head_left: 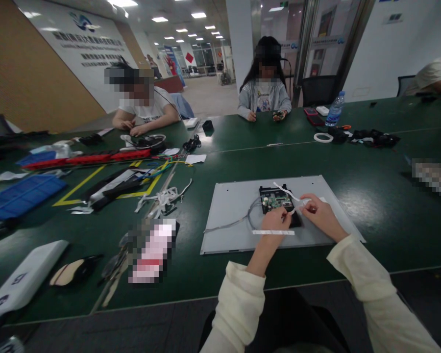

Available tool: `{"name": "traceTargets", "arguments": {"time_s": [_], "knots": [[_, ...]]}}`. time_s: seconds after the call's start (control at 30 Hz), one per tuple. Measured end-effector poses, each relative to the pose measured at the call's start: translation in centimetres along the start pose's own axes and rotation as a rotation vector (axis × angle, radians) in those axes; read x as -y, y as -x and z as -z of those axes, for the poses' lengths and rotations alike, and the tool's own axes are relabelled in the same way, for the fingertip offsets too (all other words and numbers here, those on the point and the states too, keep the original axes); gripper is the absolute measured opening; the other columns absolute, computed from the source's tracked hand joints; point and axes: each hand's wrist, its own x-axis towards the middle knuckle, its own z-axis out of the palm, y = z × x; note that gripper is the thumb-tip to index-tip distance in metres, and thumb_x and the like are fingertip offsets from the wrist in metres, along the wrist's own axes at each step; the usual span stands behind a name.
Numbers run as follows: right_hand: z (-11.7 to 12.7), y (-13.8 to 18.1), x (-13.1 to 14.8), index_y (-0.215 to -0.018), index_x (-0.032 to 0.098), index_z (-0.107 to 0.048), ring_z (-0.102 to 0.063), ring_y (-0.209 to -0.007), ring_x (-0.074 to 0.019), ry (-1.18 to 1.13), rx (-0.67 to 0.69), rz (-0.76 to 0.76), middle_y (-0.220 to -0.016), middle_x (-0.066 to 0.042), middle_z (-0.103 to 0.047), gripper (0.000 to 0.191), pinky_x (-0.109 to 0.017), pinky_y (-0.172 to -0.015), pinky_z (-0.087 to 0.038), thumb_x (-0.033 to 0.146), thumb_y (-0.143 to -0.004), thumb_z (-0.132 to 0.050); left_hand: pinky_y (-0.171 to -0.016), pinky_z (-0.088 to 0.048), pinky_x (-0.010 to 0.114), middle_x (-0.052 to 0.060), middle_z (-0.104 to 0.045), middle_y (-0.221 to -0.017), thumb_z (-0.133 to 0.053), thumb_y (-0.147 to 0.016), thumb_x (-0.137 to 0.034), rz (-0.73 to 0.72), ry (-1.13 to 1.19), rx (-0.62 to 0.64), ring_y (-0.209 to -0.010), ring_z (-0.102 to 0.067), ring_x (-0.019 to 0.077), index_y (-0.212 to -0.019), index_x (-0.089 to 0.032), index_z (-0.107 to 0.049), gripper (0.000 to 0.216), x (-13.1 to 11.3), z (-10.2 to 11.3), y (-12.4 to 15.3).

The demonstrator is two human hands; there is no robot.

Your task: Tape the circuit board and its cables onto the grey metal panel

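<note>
1. Standing by the near edge of the green table [371, 196], I see a person in cream sleeves with both hands out over a grey panel [228, 196] that lies flat on it.
2. The left hand [275, 219] is curled. Its thumb and fingertips are pressed together on the near end of a white ribbon strip [284, 191], and its heel rests on the panel.
3. The right hand [321, 215] sits just right of it with the fingers bent in, pinching the same strip. The two hands are almost touching.
4. From the hands the strip runs far and left across a green circuit board [275, 200]. The board sits in a black frame near the middle of the panel, just beyond the left hand.
5. A second white strip [273, 232] lies flat on the panel, crossing the left wrist on its near side.
6. A thin grey cable [230, 224] leaves the board's left side and curves left across the panel.
7. Farther left on the table lie a loose tangle of white ribbons [165, 198], yellow tape lines [79, 187], a blue tray [20, 195] and red strips [95, 158].
8. On the far side two other people sit with their hands on the table. To the far right stand a water bottle [334, 109] and a white tape ring [323, 138], well apart from the panel.
</note>
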Motion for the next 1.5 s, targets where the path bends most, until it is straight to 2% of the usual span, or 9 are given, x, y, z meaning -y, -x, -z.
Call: {"name": "traceTargets", "arguments": {"time_s": [0.13, 0.23, 0.33, 0.5, 0.63, 0.83, 1.0, 1.2, 1.5], "knots": [[0.2, 0.0, -0.3, -0.090, 0.020, -0.059, -0.053, -0.057, -0.0131, 0.076, -0.061, 0.012, -0.065, 0.002, -0.057, 0.018, -0.025, -0.058, -0.041, 0.033, -0.082, -0.051, -0.061, -0.039, 0.025, 0.002, -0.062, -0.070, -0.049, -0.089, -0.027, -0.028, 0.095, 0.026, -0.066, -0.056, 0.0144, -0.076, -0.017, -0.060, 0.020, -0.1, -0.2, -0.1], [0.6, -0.2, -0.2, -0.094, 0.019, -0.063, -0.059, -0.076, -0.0168, 0.053, -0.144, 0.061, -0.087, -0.005, -0.063, 0.025, -0.027, -0.066, -0.045, 0.036, -0.086, -0.046, -0.060, -0.037, 0.023, 0.000, -0.060, -0.070, -0.048, -0.090, -0.027, -0.164, 0.247, 0.079, -0.064, -0.053, 0.0124, -0.077, -0.017, -0.059, 0.020, -0.2, -0.2, -0.1], [0.9, -0.3, 0.2, -0.095, 0.019, -0.066, -0.058, -0.092, -0.0195, 0.006, -0.087, 0.131, -0.099, -0.008, -0.063, 0.033, -0.028, -0.074, -0.045, 0.040, -0.091, -0.040, -0.059, -0.036, 0.022, -0.001, -0.059, -0.070, -0.046, -0.091, -0.026, -0.217, 0.334, 0.099, -0.064, -0.052, 0.0115, -0.079, -0.017, -0.058, 0.019, -0.1, -0.3, 0.0], [0.5, -0.2, 0.2, -0.071, 0.019, -0.061, -0.058, -0.069, -0.0168, 0.014, 0.092, 0.092, -0.071, -0.002, -0.062, 0.032, -0.027, -0.064, -0.042, 0.045, -0.087, -0.050, -0.061, -0.037, 0.023, -0.001, -0.059, -0.069, -0.043, -0.093, -0.030, -0.091, 0.234, 0.019, -0.064, -0.053, 0.0123, -0.079, -0.017, -0.058, 0.024, 0.0, -0.7, 0.0], [-0.3, -0.3, -0.6, -0.070, 0.019, -0.059, -0.058, -0.068, -0.0168, 0.083, 0.052, 0.087, -0.070, -0.002, -0.063, 0.029, -0.027, -0.063, -0.042, 0.044, -0.083, -0.054, -0.065, -0.040, 0.026, 0.003, -0.064, -0.074, -0.046, -0.092, -0.033, 0.036, 0.025, -0.012, -0.070, -0.059, 0.0160, -0.082, -0.017, -0.060, 0.023, -0.2, -1.2, -0.1], [-1.0, -0.6, -1.4, -0.071, 0.020, -0.058, -0.059, -0.064, -0.0155, 0.200, 0.014, 0.072, -0.070, -0.001, -0.063, 0.028, -0.026, -0.062, -0.041, 0.045, -0.084, -0.054, -0.064, -0.044, 0.029, 0.008, -0.068, -0.082, -0.044, -0.092, -0.036, 0.150, -0.203, 0.063, -0.077, -0.066, 0.0218, -0.093, -0.016, -0.061, 0.026, -1.3, -1.1, 0.0], [-1.0, -0.3, -1.3, -0.076, 0.021, -0.056, -0.060, -0.066, -0.0154, 0.353, 0.025, 0.082, -0.072, 0.000, -0.064, 0.023, -0.026, -0.063, -0.038, 0.042, -0.086, -0.052, -0.068, -0.047, 0.030, 0.009, -0.069, -0.088, -0.043, -0.093, -0.033, 0.163, -0.273, 0.083, -0.082, -0.067, 0.0229, -0.100, -0.016, -0.059, 0.024, -1.9, -0.6, 0.2], [-0.6, 0.5, -1.0, -0.087, 0.023, -0.056, -0.058, -0.065, -0.0160, 0.648, -0.016, -0.034, -0.070, 0.000, -0.063, 0.019, -0.024, -0.056, -0.030, 0.041, -0.084, -0.054, -0.070, -0.049, 0.032, 0.009, -0.069, -0.090, -0.048, -0.089, -0.037, 0.233, -0.303, 0.097, -0.085, -0.067, 0.0250, -0.100, -0.018, -0.058, 0.024, -1.7, -0.2, 0.3], [0.5, 1.6, -1.8, -0.100, 0.022, -0.057, -0.057, -0.063, -0.0170, 0.664, -0.116, -0.128, -0.070, -0.001, -0.061, 0.020, -0.026, -0.056, -0.033, 0.036, -0.086, -0.052, -0.071, -0.048, 0.030, 0.008, -0.069, -0.093, -0.046, -0.090, -0.032, 0.249, -0.321, 0.138, -0.087, -0.067, 0.0233, -0.112, -0.019, -0.053, 0.027, -0.5, 1.7, 1.6]]}}
